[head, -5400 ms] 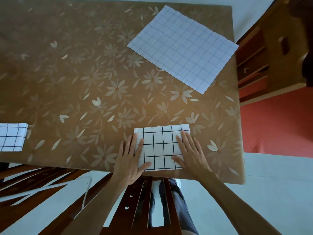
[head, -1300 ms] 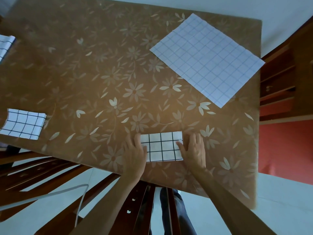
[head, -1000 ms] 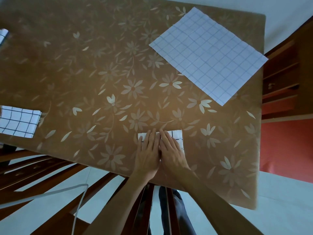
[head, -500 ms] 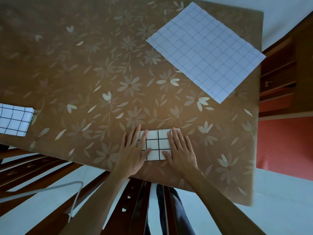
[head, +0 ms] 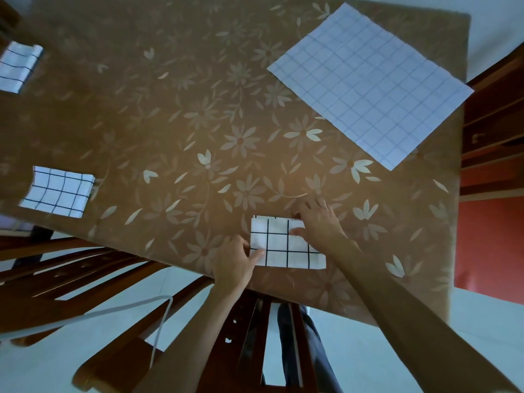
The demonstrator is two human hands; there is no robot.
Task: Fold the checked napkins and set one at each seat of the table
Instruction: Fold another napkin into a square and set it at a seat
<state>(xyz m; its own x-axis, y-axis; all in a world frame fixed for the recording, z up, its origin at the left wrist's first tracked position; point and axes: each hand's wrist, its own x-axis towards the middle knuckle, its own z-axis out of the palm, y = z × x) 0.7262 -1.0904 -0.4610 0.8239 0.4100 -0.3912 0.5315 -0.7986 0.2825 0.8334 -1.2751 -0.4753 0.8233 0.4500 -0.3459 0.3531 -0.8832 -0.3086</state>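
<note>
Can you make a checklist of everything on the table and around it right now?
Surface: brown flowered tablecloth covers the table.
Job's things: folded checked napkin at the near edge under both hands; second folded napkin at the left edge; third folded napkin far left; unfolded checked napkin lying flat at the far right corner.
Clutter: nothing seen.
Grippers: left hand pinches the near napkin's left edge; right hand presses on its far right part.
Cables: thin white cord runs across the wooden chair below the table edge.
Surroundings: pale floor, red floor patch at the right, wooden furniture beside the table.
</note>
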